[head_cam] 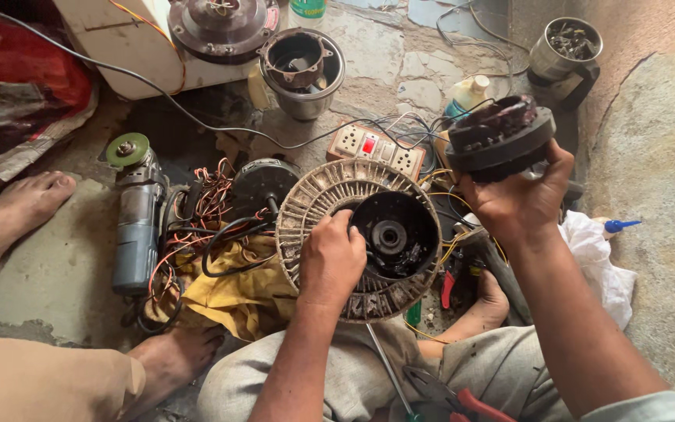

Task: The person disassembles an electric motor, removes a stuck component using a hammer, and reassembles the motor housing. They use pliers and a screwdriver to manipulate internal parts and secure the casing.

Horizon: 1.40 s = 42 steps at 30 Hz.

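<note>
My left hand grips the rim of a round, dusty finned motor housing that rests tilted on my lap, its dark open centre with a bearing facing up. My right hand is raised to the right and holds a dark round motor part clear of the housing.
A grey motor with a green wheel, tangled wires and a yellow cloth lie left. A switch board, metal cans and a small bottle sit behind. Red-handled pliers lie on my lap. Another person's feet are at left.
</note>
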Each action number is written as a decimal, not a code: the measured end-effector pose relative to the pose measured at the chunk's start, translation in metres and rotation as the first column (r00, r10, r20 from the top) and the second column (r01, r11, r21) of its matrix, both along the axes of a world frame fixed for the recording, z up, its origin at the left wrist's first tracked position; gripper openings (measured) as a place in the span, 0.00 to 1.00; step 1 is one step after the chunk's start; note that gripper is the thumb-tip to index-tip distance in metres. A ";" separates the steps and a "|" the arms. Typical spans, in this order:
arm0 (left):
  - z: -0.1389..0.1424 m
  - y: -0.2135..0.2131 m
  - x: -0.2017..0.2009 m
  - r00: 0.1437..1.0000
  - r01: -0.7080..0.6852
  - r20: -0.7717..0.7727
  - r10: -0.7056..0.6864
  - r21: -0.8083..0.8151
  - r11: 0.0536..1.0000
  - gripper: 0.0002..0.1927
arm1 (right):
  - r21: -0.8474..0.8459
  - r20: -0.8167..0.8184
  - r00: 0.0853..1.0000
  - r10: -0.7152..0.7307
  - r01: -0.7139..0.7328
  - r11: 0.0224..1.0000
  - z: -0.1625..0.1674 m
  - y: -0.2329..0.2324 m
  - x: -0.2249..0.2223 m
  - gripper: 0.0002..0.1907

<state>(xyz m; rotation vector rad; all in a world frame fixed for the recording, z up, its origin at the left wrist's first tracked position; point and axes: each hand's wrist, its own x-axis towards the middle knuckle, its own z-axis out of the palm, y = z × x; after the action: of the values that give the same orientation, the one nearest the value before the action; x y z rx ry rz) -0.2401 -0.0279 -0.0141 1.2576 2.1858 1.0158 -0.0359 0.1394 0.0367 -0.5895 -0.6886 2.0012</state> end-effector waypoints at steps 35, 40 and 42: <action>-0.058 0.034 -0.003 0.991 0.124 0.069 -0.114 -0.152 0.981 0.21 | -0.179 0.470 0.877 -0.103 0.208 0.962 0.025 0.176 -0.210 0.38; -0.041 0.026 0.001 0.999 0.045 -0.003 -0.045 0.036 0.998 0.19 | -0.081 0.557 0.828 0.059 -0.016 0.997 -0.007 0.167 -0.178 0.35; -0.029 0.014 0.005 0.999 0.049 0.018 -0.050 0.071 0.996 0.18 | 0.083 0.602 0.795 0.072 -0.152 0.985 -0.015 0.143 -0.136 0.32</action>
<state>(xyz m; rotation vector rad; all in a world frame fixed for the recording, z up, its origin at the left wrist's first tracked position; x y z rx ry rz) -0.2352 -0.0137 -0.0433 1.3201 2.1105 1.0892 -0.1716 0.2829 0.0214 -1.1505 -1.2479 1.8521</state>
